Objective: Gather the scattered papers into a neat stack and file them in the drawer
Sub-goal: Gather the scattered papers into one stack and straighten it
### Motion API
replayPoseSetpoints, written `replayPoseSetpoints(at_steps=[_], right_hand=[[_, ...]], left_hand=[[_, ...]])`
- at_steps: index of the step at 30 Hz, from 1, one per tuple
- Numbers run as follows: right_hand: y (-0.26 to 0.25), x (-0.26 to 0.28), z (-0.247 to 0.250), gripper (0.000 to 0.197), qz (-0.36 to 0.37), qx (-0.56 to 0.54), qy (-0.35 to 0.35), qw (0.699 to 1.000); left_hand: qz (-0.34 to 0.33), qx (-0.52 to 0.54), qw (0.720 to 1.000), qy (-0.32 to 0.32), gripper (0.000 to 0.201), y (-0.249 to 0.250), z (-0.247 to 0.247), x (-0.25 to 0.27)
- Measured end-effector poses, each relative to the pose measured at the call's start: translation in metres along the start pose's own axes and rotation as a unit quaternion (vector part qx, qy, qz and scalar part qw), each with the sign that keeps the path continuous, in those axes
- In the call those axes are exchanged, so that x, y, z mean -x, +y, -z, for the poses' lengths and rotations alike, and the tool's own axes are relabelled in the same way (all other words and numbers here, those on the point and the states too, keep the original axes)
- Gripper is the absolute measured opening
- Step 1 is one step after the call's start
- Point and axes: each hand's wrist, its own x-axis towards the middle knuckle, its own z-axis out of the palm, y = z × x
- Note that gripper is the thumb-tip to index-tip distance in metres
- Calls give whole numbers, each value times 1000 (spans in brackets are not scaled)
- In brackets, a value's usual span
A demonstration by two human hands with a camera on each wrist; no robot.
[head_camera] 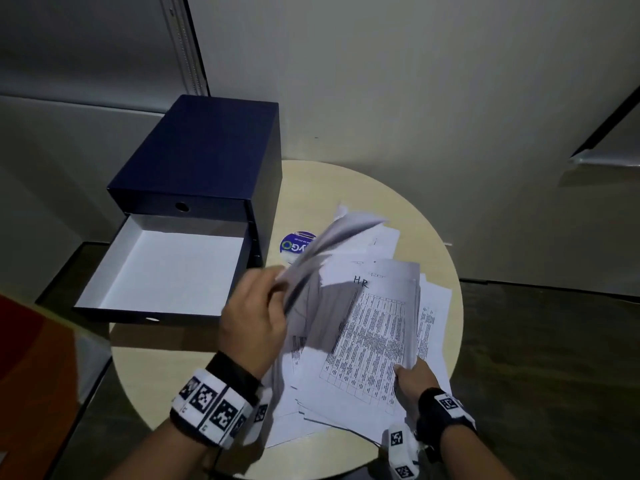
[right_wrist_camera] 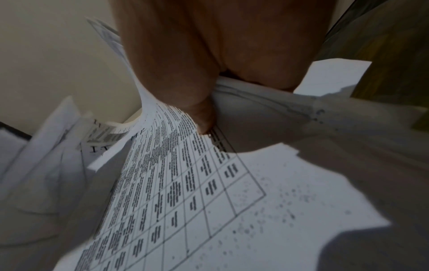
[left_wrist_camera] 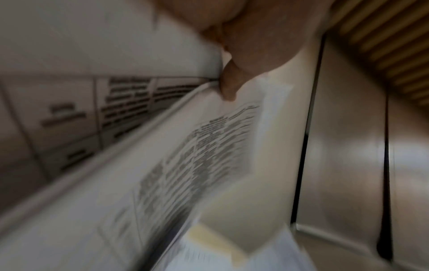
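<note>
The left hand [head_camera: 252, 323] pinches a lifted, curling sheaf of white printed papers [head_camera: 325, 247]; the right hand [head_camera: 414, 377] grips the loose pile of printed table sheets [head_camera: 374, 341] by its near edge. Best lay the sheaf squarely onto the pile, then tap the edges flush on the round pale wooden table [head_camera: 408, 202] before moving to the open white-lined navy drawer [head_camera: 162, 271].

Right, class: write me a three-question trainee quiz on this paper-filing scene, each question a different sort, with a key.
1. True or false: the lower drawer of the blue drawer box stands open with nothing visible inside.
2. Which hand lifts a blurred sheaf of sheets off the round table? A) left hand B) right hand
3. Fill in: the handwritten letters on one page read ____.

Key: 1 true; 2 A; 3 H.R. The right hand grips the corner of the pile of papers.
</note>
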Motion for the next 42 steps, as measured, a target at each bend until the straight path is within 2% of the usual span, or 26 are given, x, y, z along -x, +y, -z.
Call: replayPoseSetpoints(at_steps=[4,6,8,10,12,13,15,17,19,20,22,23,25,27,29,30,31,34,36,38,40,42], right_hand=[[0,5,6,20,3,-16,-6,1000],[4,2,5,26,-1,-10,-21,1000],[7,-2,5,30,-11,-26,-34,999],[6,2,9,29,-24,-44,-49,998],[7,4,18,19,-28,-90,-60,994],[4,11,22,14,-22,-130,-68,989],[4,12,26,27,-16,-167,-69,983],[5,6,23,26,-2,-136,-98,986],[11,-2,16,12,-11,-91,-105,990],[13,-3,13,12,-14,-84,-104,991],[15,-6,10,19,-16,-94,-90,991],[15,-7,9,25,-20,-114,-88,989],[17,-11,6,46,-35,-174,-97,979],[22,-18,5,86,-54,-224,-108,967],[28,-26,3,136,-62,-282,-137,948],[24,-21,5,148,-59,-285,-150,945],[20,-16,7,147,-54,-271,-155,948],[16,-6,6,113,-20,-185,-159,970],[10,1,5,113,5,-129,-155,979],[10,0,1,114,31,-106,-151,982],[7,4,-2,84,49,-114,-147,981],[5,6,0,54,78,-140,-140,977]], left_hand=[[32,61,991,113,17,24,32,-35],[60,114,982,135,10,29,40,-47],[107,167,971,135,14,32,41,-55],[178,265,940,119,22,30,30,-56],[257,356,894,93,27,21,8,-50],[290,347,889,72,28,12,-6,-43],[340,270,901,8,32,-12,-38,-27],[383,219,895,-74,43,-38,-66,-8],[429,174,864,-199,72,-66,-89,13],[445,155,840,-269,83,-76,-96,21],[448,115,804,-375,86,-84,-102,35],[437,97,805,-390,83,-85,-102,40],[434,84,826,-351,70,-93,-104,48],[440,105,841,-297,54,-97,-102,49],[440,102,848,-277,44,-101,-102,46],[446,95,844,-281,46,-101,-102,43],[454,97,837,-288,52,-103,-104,43],[463,131,812,-330,66,-123,-122,49],[451,153,802,-361,63,-148,-145,59],[440,176,798,-372,54,-127,-140,54],[449,170,797,-366,51,-100,-129,47],[449,132,821,-328,56,-97,-127,47]])
